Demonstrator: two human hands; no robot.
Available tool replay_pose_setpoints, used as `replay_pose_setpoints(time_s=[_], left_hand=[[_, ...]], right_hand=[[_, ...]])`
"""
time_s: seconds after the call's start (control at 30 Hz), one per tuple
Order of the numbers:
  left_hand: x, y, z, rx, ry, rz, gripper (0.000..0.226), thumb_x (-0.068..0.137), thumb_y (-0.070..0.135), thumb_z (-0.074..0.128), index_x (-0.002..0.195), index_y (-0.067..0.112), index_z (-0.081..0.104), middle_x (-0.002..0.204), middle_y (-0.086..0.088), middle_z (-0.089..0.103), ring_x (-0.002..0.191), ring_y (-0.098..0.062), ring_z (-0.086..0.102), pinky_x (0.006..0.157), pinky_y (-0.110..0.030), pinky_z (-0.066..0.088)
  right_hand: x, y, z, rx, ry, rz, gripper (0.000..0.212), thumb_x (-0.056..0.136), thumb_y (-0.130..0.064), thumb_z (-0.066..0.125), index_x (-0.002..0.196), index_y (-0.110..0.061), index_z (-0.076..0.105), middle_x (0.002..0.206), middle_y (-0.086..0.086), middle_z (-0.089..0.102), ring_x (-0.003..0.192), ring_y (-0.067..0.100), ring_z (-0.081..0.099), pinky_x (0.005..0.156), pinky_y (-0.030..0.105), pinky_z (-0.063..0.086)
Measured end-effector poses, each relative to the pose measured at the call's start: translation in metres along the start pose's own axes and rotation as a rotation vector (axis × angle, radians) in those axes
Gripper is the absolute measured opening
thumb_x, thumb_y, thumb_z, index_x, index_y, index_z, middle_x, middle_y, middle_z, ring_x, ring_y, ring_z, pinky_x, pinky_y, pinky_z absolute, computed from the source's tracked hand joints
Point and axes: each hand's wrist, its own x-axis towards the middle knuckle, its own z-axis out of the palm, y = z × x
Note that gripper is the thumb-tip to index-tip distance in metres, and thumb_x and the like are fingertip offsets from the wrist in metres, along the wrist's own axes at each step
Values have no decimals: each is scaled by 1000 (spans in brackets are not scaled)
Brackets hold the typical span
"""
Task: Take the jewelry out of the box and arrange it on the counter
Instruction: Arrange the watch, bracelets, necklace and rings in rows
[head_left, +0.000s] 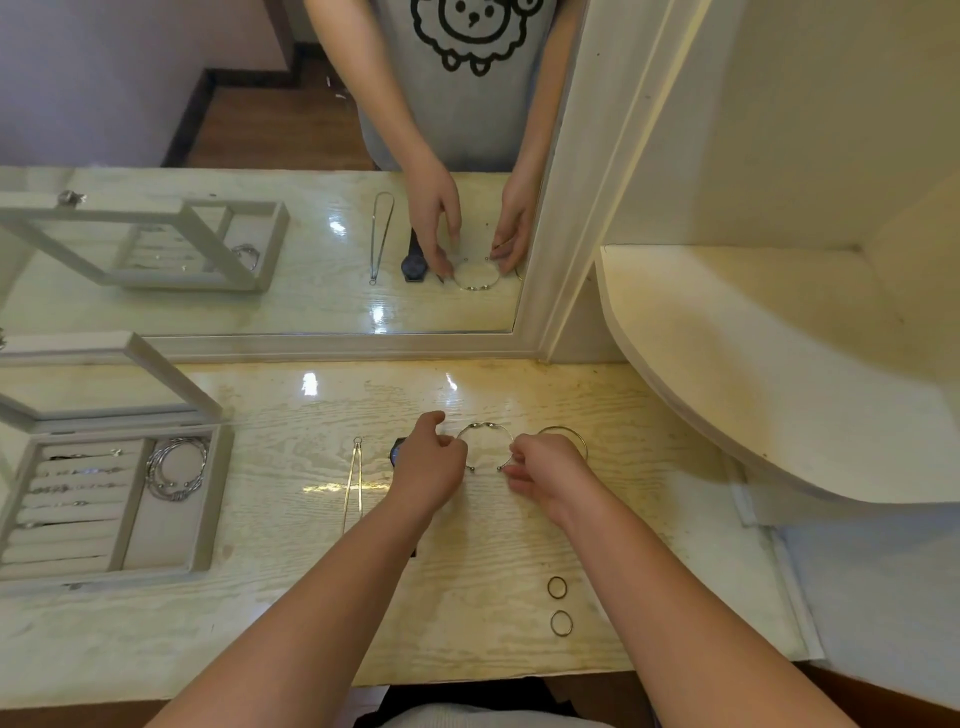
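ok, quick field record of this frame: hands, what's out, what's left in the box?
left hand: at the open bangle's left side
right hand: pinching open bangle at its right end
on counter: necklace, watch, closed bangle, two rings
jewelry box: lid open; bangles and small pieces remain

Readable text: none anywhere in view.
Shirt (470, 78) in mirror: black cartoon sheep outline only, with no words or numbers.
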Motion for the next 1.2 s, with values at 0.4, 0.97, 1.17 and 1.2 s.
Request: replay_pose_setpoints(time_s=[0.4, 0.97, 1.17, 1.2], left_hand=[[-7, 33, 32, -401, -128, -114, 30, 95, 17, 48, 125, 13, 55, 110, -10, 64, 99, -24, 65, 86, -36, 54], [-7, 48, 64, -504, -124, -276, 37, 97, 38, 41, 121, 14, 56, 117, -18, 59, 104, -29, 60, 94, -41, 48], [-5, 47, 61, -537, -123, -280, 37, 97, 35, 43, 122, 12, 56, 115, -18, 59, 96, -26, 59, 91, -38, 49], [-6, 46, 61, -542, -122, -281, 37, 97, 35, 43, 122, 11, 56, 114, -17, 60, 95, -26, 59, 90, -38, 49]], right_hand=[[-4, -1, -91, 225, 178, 4, 11, 93, -17, 54, 97, -9, 60, 94, 4, 57, 87, 18, 58, 75, 32, 50], [5, -10, -88, 410, 51, 51, 34, 97, -24, 48, 123, -4, 55, 124, 17, 56, 113, 26, 54, 101, 40, 42], [7, -13, -88, 382, 62, 57, 33, 97, -23, 48, 121, -2, 56, 123, 17, 58, 115, 27, 55, 103, 41, 42], [6, -13, -88, 378, 65, 54, 32, 97, -23, 49, 120, -2, 57, 122, 16, 58, 115, 26, 55, 103, 41, 42]])
